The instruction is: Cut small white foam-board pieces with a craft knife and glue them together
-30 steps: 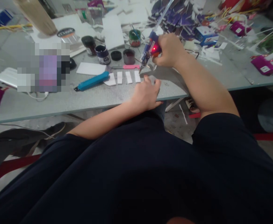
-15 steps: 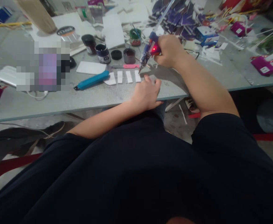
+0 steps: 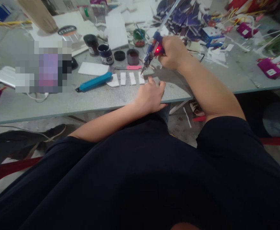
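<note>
My right hand (image 3: 175, 52) is wrapped round a blue hot glue gun (image 3: 151, 52) with a lit red light and a clear glue stick rising from its back. Its nozzle points down at the top of the rightmost small white strip (image 3: 141, 78); whether it touches, I cannot tell. Just below that strip, my left hand (image 3: 149, 95) lies at the table's front edge, fingers spread and bent. Two similar strips (image 3: 132, 79) stand in a row to the left. Beyond them, a blue utility knife (image 3: 95, 81) lies across a cut white piece (image 3: 114, 81).
Behind the strips are a pink-handled blade (image 3: 134, 67), an open dark paint jar (image 3: 105, 55), another jar (image 3: 91, 44) and a green jar (image 3: 139, 37). A white block (image 3: 93, 68) lies left. Purple and white scraps (image 3: 183, 19) pile up at the back.
The glue gun's nozzle has shifted slightly left, over the top of the rightmost strip. My left hand stays in place.
</note>
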{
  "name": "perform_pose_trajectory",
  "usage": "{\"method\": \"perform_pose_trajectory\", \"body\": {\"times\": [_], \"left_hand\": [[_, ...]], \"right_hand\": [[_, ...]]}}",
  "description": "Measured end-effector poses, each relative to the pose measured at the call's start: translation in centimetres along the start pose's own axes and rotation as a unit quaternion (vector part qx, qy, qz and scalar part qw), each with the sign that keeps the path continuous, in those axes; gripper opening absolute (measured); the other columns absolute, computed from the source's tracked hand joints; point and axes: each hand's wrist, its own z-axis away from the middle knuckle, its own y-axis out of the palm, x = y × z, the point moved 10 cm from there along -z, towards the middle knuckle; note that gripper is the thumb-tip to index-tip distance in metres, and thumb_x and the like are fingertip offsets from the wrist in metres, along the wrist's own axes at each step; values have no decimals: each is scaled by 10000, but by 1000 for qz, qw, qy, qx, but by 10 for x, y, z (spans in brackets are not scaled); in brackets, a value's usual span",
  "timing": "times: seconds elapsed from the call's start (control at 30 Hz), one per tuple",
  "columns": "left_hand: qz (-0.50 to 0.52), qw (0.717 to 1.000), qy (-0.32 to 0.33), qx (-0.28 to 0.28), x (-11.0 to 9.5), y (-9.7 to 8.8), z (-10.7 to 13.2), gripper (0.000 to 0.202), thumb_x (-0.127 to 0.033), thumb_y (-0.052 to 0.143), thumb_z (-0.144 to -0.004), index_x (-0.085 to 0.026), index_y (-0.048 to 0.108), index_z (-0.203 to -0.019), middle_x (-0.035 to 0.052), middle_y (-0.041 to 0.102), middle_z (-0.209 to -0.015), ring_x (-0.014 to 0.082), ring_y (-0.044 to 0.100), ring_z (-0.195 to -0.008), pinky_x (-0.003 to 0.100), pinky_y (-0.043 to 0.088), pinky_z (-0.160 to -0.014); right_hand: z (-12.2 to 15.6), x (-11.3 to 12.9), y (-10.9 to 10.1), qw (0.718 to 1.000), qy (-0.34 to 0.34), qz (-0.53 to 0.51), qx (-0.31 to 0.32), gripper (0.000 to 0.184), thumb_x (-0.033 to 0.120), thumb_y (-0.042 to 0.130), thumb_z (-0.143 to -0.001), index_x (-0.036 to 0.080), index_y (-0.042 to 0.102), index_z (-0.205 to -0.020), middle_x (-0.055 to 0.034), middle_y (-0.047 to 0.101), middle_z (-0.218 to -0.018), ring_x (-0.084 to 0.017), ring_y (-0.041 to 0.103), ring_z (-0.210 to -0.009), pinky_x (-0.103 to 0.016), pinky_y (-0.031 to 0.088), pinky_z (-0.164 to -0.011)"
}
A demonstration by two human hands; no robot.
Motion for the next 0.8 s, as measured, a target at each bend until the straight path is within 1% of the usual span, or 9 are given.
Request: {"method": "perform_pose_trajectory", "body": {"times": [0.1,0.17,0.27,0.37,0.4,0.47,0.53,0.67,0.8], "left_hand": [[4,1000,3,-2,0,0,0,1070,-715,883,-1207,-167,458,-2021,421,381,-2081,529,779,-1603,528,635,-1274],[5,1000,5,-6,0,0,0,1067,-713,891,-1205,-162,466,-2014,429,394,-2070,531,787,-1591,529,635,-1270],[6,1000,7,-13,0,1,-1,1071,-715,911,-1193,-162,480,-2003,426,403,-2067,545,776,-1602,535,632,-1271],[6,1000,9,-20,0,1,-2,1066,-706,930,-1184,-176,492,-1999,418,404,-2072,552,763,-1618,546,632,-1270],[6,1000,9,-20,0,1,-2,1065,-698,936,-1182,-173,496,-1997,422,403,-2071,553,767,-1613,549,632,-1267],[8,1000,8,-21,0,2,-2,1068,-682,951,-1175,-163,503,-1993,430,404,-2067,555,779,-1593,555,637,-1259],[13,1000,5,-23,0,2,-3,1071,-671,969,-1165,-171,508,-1992,418,417,-2067,559,782,-1587,560,640,-1260],[33,999,2,-40,2,7,-7,1082,-678,1007,-1132,-175,534,-1964,408,414,-2072,581,760,-1607,560,630,-1273],[36,997,6,-64,3,14,-12,1076,-725,1012,-1110,-187,560,-1924,404,420,-2070,564,776,-1558,557,641,-1236]], "right_hand": [[-3,1,3,999,-14,31,2,656,412,667,-1012,147,810,-1595,-260,834,-1684,-449,784,-1578,-582,593,-1364],[-6,-1,6,999,-19,39,2,576,309,689,-1015,116,815,-1543,-290,842,-1644,-485,796,-1557,-594,614,-1328],[-11,-6,9,999,-34,4,-12,391,311,732,-1020,226,801,-1396,-243,859,-1622,-482,799,-1500,-605,632,-1296],[-16,-16,11,998,-32,-28,-37,223,299,792,-953,310,685,-1149,-231,875,-1557,-504,805,-1468,-658,638,-1286],[-18,-19,12,998,-29,-38,-46,254,285,814,-914,337,614,-1061,-235,883,-1513,-521,806,-1465,-680,635,-1283],[-21,-24,14,995,-28,-73,-61,434,278,856,-847,385,445,-933,-221,891,-1423,-532,802,-1460,-699,614,-1288],[-23,-27,15,991,-34,-110,-70,573,304,898,-826,406,337,-883,-194,891,-1351,-509,799,-1440,-681,590,-1291],[-25,-30,15,988,-41,-124,-85,654,355,981,-867,418,330,-874,-167,885,-1237,-435,799,-1341,-598,602,-1244],[-25,-29,15,992,-53,-82,-85,709,289,1000,-910,407,302,-882,-187,878,-1233,-428,820,-1282,-593,647,-1193]]}}
